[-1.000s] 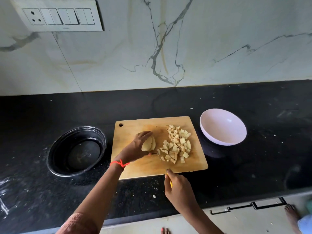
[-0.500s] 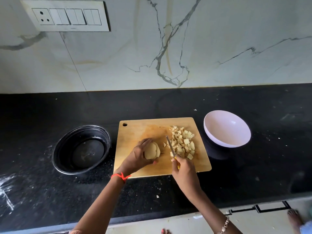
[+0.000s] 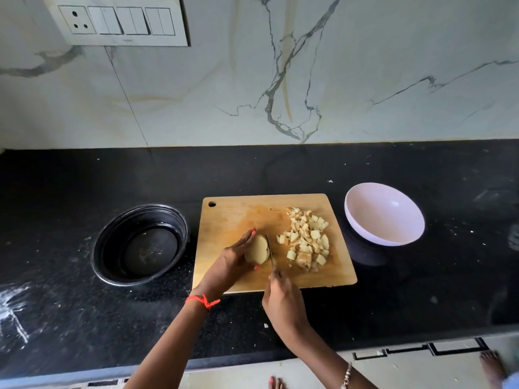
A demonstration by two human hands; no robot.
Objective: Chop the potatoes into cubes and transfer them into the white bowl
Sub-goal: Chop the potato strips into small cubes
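A: Where's the potato?

B: The potato (image 3: 257,252) sits on the cutting board (image 3: 233,217), left of centre. The left hand (image 3: 230,262) is curled round it from the left. The knife (image 3: 270,252) stands blade-down against its right face, and the right hand (image 3: 283,301) is wrapped round the handle.

A: How will it handle?

B: Firm and dense, I'd judge, but slick on its pale faces and rounded, so it may roll. Best pinned on the side away from the blade, fingertips tucked back.

A: And around it?

B: A heap of cubes (image 3: 307,240) lies just right of the knife, crowding the cutting room. The white bowl (image 3: 384,217) stands empty on the counter (image 3: 421,299) beside the board's right edge. A black pan (image 3: 97,248) sits off to the left. Nothing blocks the way to the bowl.
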